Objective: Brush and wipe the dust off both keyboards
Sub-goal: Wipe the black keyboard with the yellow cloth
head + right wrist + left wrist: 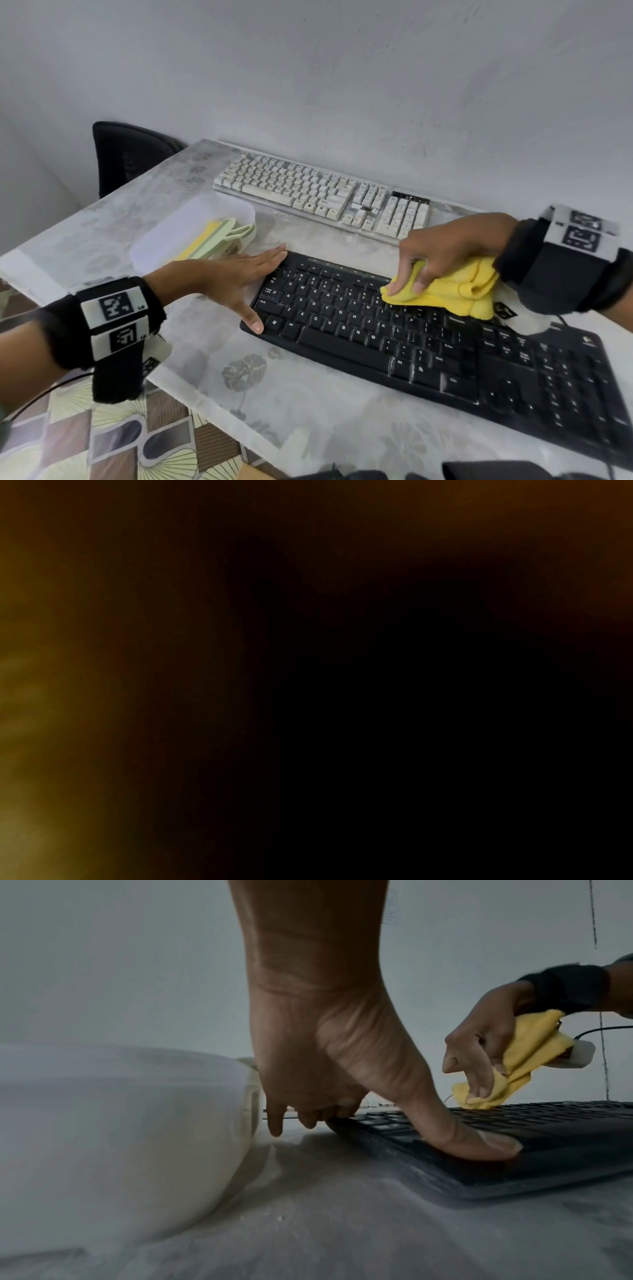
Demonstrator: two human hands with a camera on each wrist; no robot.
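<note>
A black keyboard (394,339) lies across the near half of the table, and a white keyboard (318,193) lies behind it by the wall. My right hand (445,250) grips a bunched yellow cloth (455,291) and presses it onto the black keyboard's upper key rows. My left hand (236,277) lies flat with straight fingers against the black keyboard's left end, thumb (479,1148) pressed on its near left corner. In the left wrist view the right hand (479,1047) holds the yellow cloth (527,1058) over the black keyboard (514,1131). The right wrist view is dark.
A translucent white tray (164,240) left of the keyboards holds a pale green brush (222,236) and something yellow. A black chair back (126,154) stands beyond the table's far left corner. The wall runs close behind the white keyboard.
</note>
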